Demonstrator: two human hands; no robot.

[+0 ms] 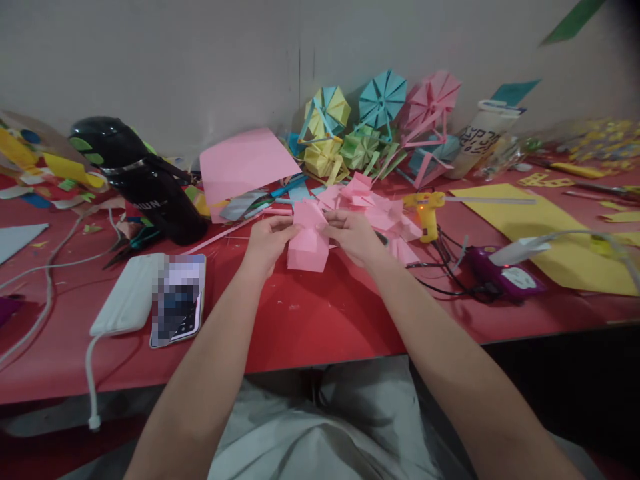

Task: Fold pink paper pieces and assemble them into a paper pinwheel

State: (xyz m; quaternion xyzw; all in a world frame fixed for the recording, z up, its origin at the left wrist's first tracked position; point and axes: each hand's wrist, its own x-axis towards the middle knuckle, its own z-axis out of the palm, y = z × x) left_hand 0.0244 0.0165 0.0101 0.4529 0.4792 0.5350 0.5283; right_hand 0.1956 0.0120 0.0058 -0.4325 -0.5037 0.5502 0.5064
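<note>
A folded piece of pink paper (309,250) is held upright just above the red table (320,327). My left hand (270,241) pinches its left edge between thumb and fingers. On the opposite edge, my right hand (353,235) grips the same paper with thumb and fingertips. Behind and to the right of it lies a heap of folded pink paper pieces (395,217). A yellow glue gun (427,217) with a clear glue stick rests just right of that heap.
Finished paper wheels (383,99) lean on the wall. At left are a black bottle (145,183), a white power bank (131,293) and a phone (180,300). Yellow paper (540,240) and a purple power strip (505,277) with cables lie right. A pink sheet (250,163) stands behind.
</note>
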